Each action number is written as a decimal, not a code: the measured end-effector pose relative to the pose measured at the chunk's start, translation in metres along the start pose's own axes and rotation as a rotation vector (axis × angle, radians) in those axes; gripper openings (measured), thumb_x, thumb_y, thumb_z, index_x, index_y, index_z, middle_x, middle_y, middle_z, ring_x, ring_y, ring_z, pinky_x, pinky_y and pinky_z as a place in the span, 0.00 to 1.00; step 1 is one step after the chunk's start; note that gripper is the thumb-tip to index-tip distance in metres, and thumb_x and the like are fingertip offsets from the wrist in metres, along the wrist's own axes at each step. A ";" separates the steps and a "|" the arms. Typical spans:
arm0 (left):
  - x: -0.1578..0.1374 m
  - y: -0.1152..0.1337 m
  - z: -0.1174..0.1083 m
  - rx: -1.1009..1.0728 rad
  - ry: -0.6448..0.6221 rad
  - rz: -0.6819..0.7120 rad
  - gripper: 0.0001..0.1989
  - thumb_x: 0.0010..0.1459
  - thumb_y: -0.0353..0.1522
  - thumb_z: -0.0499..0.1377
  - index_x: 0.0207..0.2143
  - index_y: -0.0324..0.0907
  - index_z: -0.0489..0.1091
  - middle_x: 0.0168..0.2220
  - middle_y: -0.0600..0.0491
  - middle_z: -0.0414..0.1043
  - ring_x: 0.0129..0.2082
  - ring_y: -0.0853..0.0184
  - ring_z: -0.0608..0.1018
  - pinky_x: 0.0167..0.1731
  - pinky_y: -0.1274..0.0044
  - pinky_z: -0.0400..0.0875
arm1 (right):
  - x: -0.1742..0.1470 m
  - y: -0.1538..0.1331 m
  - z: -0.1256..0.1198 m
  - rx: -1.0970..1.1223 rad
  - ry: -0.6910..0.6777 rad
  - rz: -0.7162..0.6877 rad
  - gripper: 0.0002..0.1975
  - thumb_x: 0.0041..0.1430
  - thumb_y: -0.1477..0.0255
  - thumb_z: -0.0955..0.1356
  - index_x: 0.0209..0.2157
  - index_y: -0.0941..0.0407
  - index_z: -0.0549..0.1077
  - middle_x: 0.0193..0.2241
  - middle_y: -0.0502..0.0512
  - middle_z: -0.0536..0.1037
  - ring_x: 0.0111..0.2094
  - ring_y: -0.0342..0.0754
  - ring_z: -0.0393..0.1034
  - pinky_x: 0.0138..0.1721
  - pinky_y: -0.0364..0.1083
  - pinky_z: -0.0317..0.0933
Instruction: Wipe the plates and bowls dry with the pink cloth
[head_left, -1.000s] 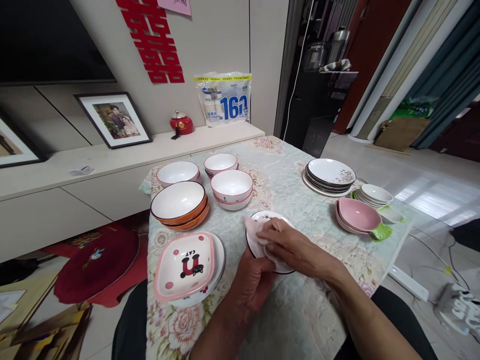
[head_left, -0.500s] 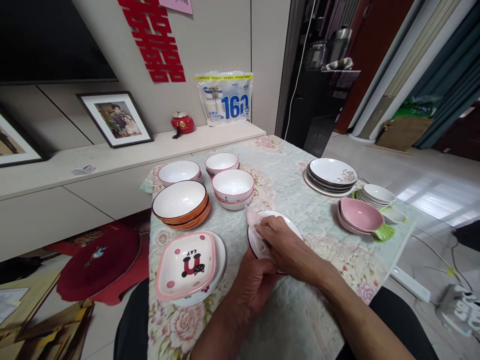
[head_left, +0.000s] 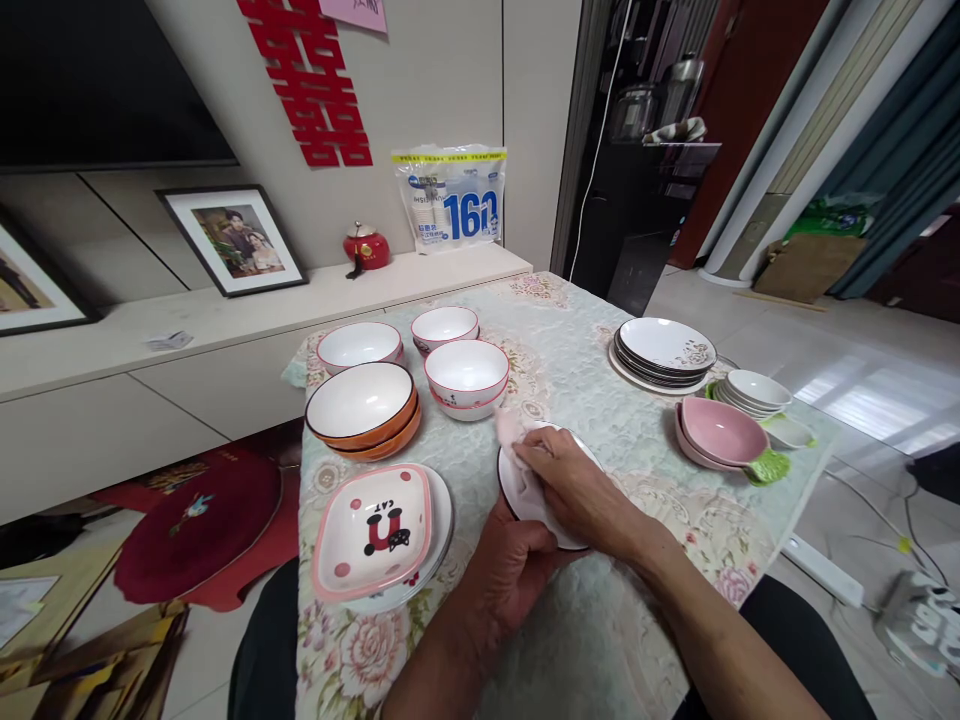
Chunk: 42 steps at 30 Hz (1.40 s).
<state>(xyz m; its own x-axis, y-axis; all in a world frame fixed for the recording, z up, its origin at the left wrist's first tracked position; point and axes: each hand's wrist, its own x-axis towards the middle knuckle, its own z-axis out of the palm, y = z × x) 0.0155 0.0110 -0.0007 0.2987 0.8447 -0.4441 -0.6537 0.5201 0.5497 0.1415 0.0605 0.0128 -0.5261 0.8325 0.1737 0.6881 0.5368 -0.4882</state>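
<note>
A white plate with a dark rim (head_left: 561, 533) is tilted above the table, gripped at its near left edge by my left hand (head_left: 517, 560). Its thumb lies on the plate's face and the fingers go underneath. My right hand (head_left: 566, 480) is closed on a pale pink cloth (head_left: 511, 430) pressed against the plate; part of the cloth is under the fingers. To the left, a square pink-rimmed cat dish (head_left: 360, 560) rests on white plates (head_left: 442, 510). Beyond are stacked orange bowls (head_left: 375, 440) and red-rimmed white bowls (head_left: 465, 370).
At the table's right stand dark-rimmed plates (head_left: 660, 345), pink leaf-handled bowls (head_left: 720, 430) and small white bowls (head_left: 757, 388). A floral tablecloth (head_left: 577, 330) covers the table. Behind it, a cabinet top holds a photo frame (head_left: 232, 240), a red jar (head_left: 367, 248) and a bag of cups (head_left: 450, 200).
My right hand and the cloth have shifted slightly across the plate, and more of its near face shows. My left hand keeps its hold; the other dishes stay put.
</note>
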 end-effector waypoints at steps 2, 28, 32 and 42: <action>0.000 0.001 0.000 -0.017 -0.023 0.000 0.28 0.31 0.16 0.56 0.39 0.40 0.74 0.37 0.50 0.78 0.39 0.58 0.77 0.41 0.62 0.76 | -0.002 -0.005 -0.008 0.116 -0.071 -0.115 0.28 0.51 0.88 0.60 0.51 0.54 0.73 0.50 0.58 0.70 0.51 0.51 0.62 0.52 0.50 0.60; 0.008 -0.002 -0.001 -0.109 0.008 0.091 0.39 0.28 0.15 0.55 0.49 0.41 0.73 0.38 0.50 0.80 0.38 0.61 0.79 0.40 0.71 0.74 | -0.020 0.005 -0.027 -0.118 -0.222 0.171 0.13 0.52 0.82 0.63 0.38 0.56 0.73 0.37 0.56 0.75 0.36 0.49 0.69 0.35 0.45 0.57; 0.010 -0.002 -0.001 -0.118 0.013 0.129 0.38 0.26 0.14 0.54 0.45 0.39 0.74 0.36 0.51 0.79 0.35 0.63 0.78 0.37 0.75 0.73 | -0.026 0.011 -0.034 0.094 -0.314 0.025 0.16 0.49 0.83 0.63 0.36 0.53 0.75 0.37 0.51 0.77 0.39 0.47 0.70 0.39 0.43 0.58; 0.008 -0.003 0.001 -0.210 0.091 0.185 0.46 0.28 0.13 0.54 0.53 0.47 0.70 0.46 0.52 0.80 0.48 0.56 0.78 0.51 0.64 0.73 | -0.028 0.041 -0.039 -0.293 -0.149 0.450 0.11 0.52 0.81 0.62 0.32 0.57 0.74 0.33 0.60 0.76 0.33 0.50 0.68 0.33 0.46 0.52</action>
<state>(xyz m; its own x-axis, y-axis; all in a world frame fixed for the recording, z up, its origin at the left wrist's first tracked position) 0.0209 0.0167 -0.0051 0.1034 0.9031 -0.4168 -0.8234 0.3127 0.4735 0.2040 0.0644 0.0209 -0.1984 0.9714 -0.1303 0.9603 0.1661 -0.2243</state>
